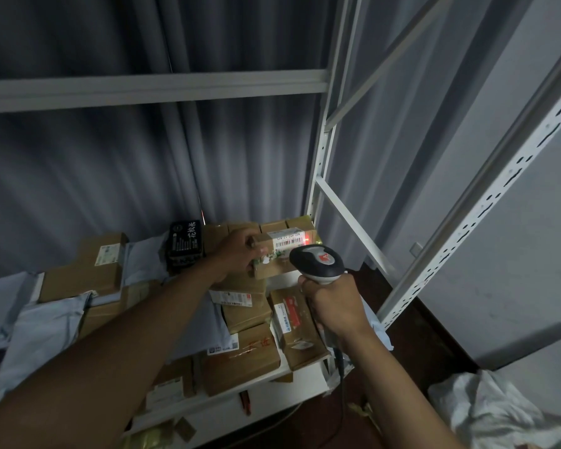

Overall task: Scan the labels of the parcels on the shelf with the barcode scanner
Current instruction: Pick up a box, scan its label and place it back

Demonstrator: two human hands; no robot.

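Observation:
My left hand (240, 252) grips the left end of a small cardboard parcel (280, 265) and holds it tilted above the pile. A white barcode label (289, 241) on its top face shows a red laser spot near its right end. My right hand (332, 303) grips the handle of a grey and black barcode scanner (318, 262), whose head points at that label from just to the right and below. The scanner's cable hangs down from the handle.
Several cardboard parcels (240, 361) and grey mailer bags (42, 332) crowd the white shelf (259, 406). A black box (185, 246) stands at the back. White slotted uprights (467, 228) rise on the right, and a crossbeam (149, 87) runs above. Crumpled white bags (499, 413) lie on the floor.

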